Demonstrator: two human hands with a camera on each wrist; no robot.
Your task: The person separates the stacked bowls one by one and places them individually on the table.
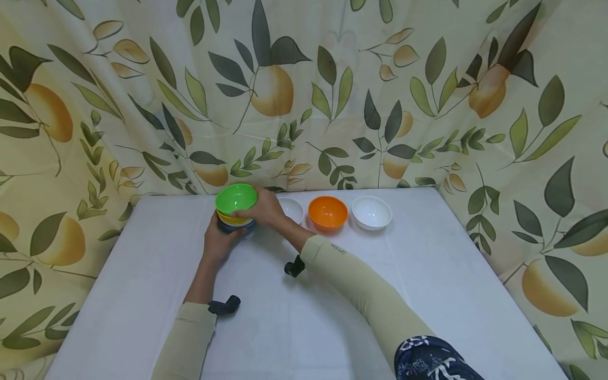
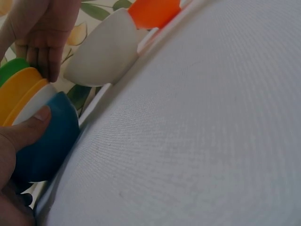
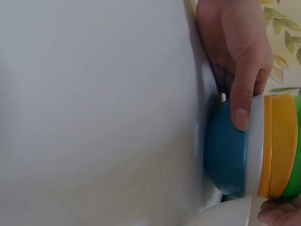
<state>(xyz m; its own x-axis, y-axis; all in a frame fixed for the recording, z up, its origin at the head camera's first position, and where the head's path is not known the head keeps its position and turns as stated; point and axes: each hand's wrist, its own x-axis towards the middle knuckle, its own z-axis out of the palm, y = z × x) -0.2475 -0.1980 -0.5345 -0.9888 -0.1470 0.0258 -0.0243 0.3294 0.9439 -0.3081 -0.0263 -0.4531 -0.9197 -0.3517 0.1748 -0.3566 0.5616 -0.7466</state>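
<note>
A stack of nested bowls stands at the table's back left, with a blue bowl (image 2: 51, 146) at the bottom. Above it come a white bowl (image 3: 255, 146), a yellow layer (image 3: 283, 146) and, on top, a green bowl (image 1: 236, 198). My left hand (image 1: 220, 240) grips the blue bowl from the near left side, thumb across its outer wall. With thumb in front and fingers at the far side, my right hand (image 1: 263, 207) holds the green bowl by its right side. The right fingertips (image 3: 277, 213) lie right by the yellow and green walls.
Right of the stack, along the table's back edge, stand a white bowl (image 1: 293, 209) partly hidden by my right arm, an orange bowl (image 1: 328, 212) and another white bowl (image 1: 372, 212). A white cloth covers the table (image 1: 285, 327). Behind hangs a fruit-and-leaf patterned curtain (image 1: 323, 132).
</note>
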